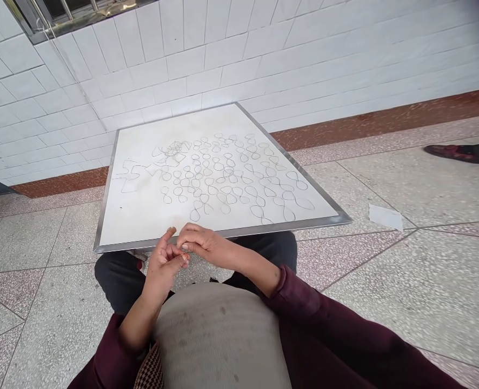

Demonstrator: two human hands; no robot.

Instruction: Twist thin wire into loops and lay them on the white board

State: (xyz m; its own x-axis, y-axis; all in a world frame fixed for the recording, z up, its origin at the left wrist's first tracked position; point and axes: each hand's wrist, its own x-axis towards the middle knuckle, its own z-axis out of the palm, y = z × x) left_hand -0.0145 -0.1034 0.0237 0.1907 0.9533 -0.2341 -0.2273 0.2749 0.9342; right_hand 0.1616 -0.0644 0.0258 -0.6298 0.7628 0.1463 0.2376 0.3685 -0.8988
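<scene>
White tiles cover the wall (223,59) behind your table (142,222), and the floor (405,281) is speckled stone. Your table has a pale top with a gray metal edge, and it stands right in front of your knees.

Lots of thin loops (229,174) lie across the middle and right of the top. Most look like a number eight. They are very thin, so I cannot tell if they are wire or thread. Near the far left is a messy pile (177,149) of bent bits, all crossed over each other. A few more bent bits (129,175) lie apart from it, close to the left edge.

Your left hand (163,266) and right hand (207,246) meet at the near edge, over your lap. Your fingers are bent and your thumbs sit close to the fingertips. I cannot tell if either hand is closed on a bit, since anything there is too small to see.

My guess is that the eights are done and the bent bits are left. That would put you well past halfway.
</scene>
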